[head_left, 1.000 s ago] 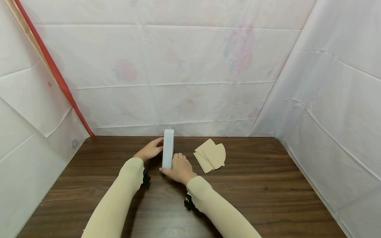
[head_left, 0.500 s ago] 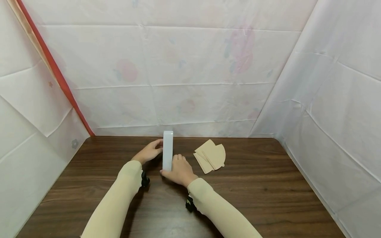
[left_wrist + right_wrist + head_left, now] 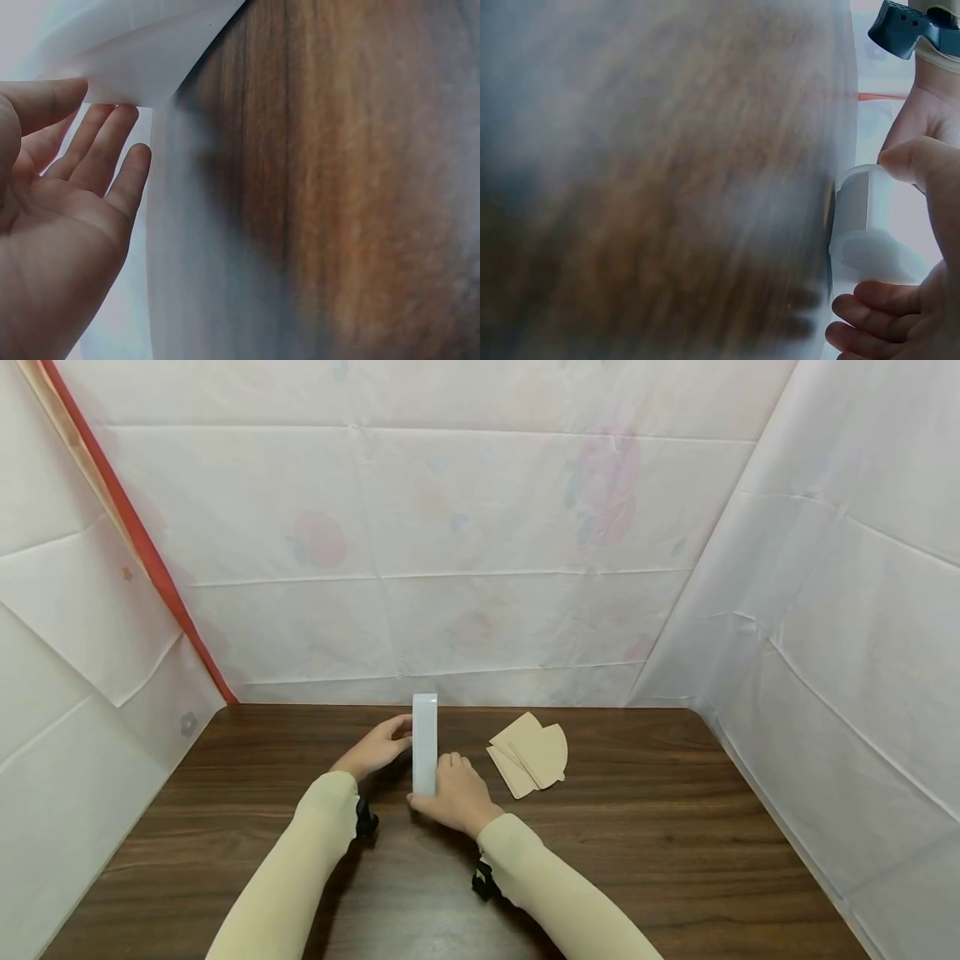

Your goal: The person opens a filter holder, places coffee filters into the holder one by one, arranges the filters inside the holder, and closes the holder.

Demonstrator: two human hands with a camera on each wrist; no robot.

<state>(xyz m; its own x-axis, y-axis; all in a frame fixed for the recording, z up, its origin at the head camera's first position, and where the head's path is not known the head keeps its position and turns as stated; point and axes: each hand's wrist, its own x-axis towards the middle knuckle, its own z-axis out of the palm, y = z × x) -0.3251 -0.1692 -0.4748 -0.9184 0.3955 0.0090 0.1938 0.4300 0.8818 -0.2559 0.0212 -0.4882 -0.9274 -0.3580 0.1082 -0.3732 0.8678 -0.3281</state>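
Observation:
A narrow white box (image 3: 424, 745) stands upright near the back of the table, slim face toward me. My right hand (image 3: 456, 793) grips its lower near end, thumb across the front and fingers along the right side. In the right wrist view, the box (image 3: 855, 206) shows between that thumb and the fingers. From the left, my left hand (image 3: 378, 747) holds the far part, its fingertips partly hidden behind the box. Its thumb and fingers meet a white edge in the left wrist view, with the little finger (image 3: 133, 176) standing free.
Several beige, fan-shaped papers like cone coffee filters (image 3: 543, 754) lie overlapping right of the box. Brown wood grain covers the table (image 3: 660, 843). White patterned sheeting (image 3: 487, 527) rises behind it and along both sides.
The box has turned slightly, so its right side no longer shows, and it has come a little nearer with the right hand. The left hand stays beside it. The papers lie unchanged.

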